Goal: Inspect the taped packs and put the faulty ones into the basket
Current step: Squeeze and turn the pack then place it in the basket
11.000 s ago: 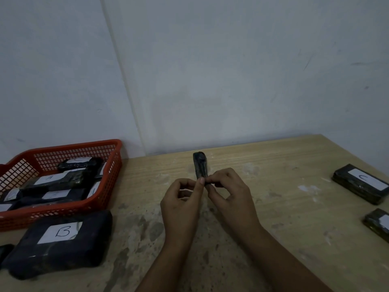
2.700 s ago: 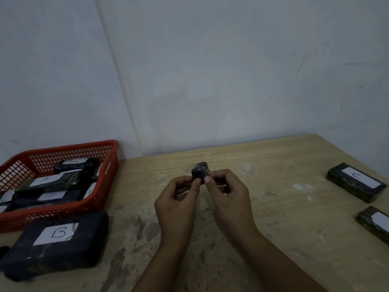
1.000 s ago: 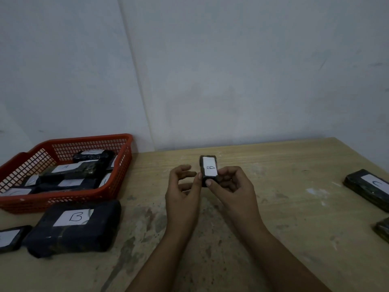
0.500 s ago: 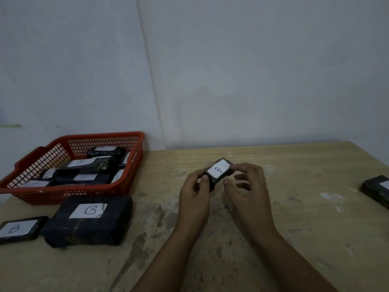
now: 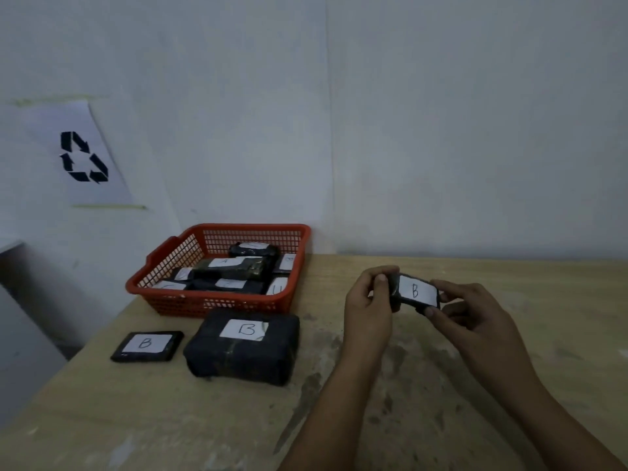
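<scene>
A small black taped pack (image 5: 415, 291) with a white label marked B is held above the wooden table, label facing me. My left hand (image 5: 368, 305) grips its left end and my right hand (image 5: 470, 314) pinches its right end. A red mesh basket (image 5: 210, 302) stands at the back left and holds several black labelled packs. In front of the basket lie a large black pack (image 5: 243, 350) marked B and a flat small pack (image 5: 146, 346) marked B.
The wooden table (image 5: 441, 402) runs to the white wall behind. Its left edge drops off beside the flat pack. A paper sheet with a recycling sign (image 5: 83, 158) is taped to the left wall.
My view has swung left, so the basket and B packs sit nearer the middle and the packs at the right are out of view. The held pack has turned level, label toward me.
</scene>
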A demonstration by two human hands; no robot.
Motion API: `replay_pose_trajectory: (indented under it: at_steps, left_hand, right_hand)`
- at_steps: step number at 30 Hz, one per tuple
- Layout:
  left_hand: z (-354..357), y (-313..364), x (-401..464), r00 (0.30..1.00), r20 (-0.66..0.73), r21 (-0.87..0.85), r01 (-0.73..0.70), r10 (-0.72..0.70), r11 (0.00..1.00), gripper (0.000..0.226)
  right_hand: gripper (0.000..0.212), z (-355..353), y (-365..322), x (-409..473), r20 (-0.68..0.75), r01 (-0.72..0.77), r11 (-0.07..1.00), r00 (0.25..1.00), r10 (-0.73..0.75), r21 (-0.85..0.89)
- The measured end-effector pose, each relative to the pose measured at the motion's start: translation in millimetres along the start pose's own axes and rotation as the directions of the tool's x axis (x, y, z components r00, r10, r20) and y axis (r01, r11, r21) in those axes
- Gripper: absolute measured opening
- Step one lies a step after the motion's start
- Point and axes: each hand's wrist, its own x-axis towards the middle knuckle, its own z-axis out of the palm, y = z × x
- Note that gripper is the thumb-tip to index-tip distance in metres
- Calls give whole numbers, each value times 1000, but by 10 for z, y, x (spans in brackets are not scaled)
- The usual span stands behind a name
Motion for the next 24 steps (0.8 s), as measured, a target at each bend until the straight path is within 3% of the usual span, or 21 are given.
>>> replay_pose_trajectory:
  at_steps: [6, 13, 19, 22, 24]
  left_hand:
    - [-568, 552, 183, 998, 64, -1, -9, 9, 1000, 28]
    - [-1771, 1078, 390, 977, 36, 307, -210, 209, 928, 20]
    - [-3052, 932, 771, 925, -115, 754, -155, 361, 638, 22]
    - [-3470, 768, 917, 918, -72, 867, -135, 389, 480, 20]
    - [-3606, 680, 982, 935, -13, 891, -150, 353, 429, 22]
  right_hand:
    - [36, 297, -509, 185, 50, 15, 1000, 999, -16, 27]
    - [32, 1104, -1094, 627, 185, 93, 993, 977, -105, 75]
    - [31, 2027, -1342, 1149, 367, 178, 984, 915, -165, -3]
    - [35, 2528, -1380, 1395, 448, 228, 972, 876, -177, -62]
    - [36, 2849, -1375, 1558, 492, 254, 963, 852, -179, -89]
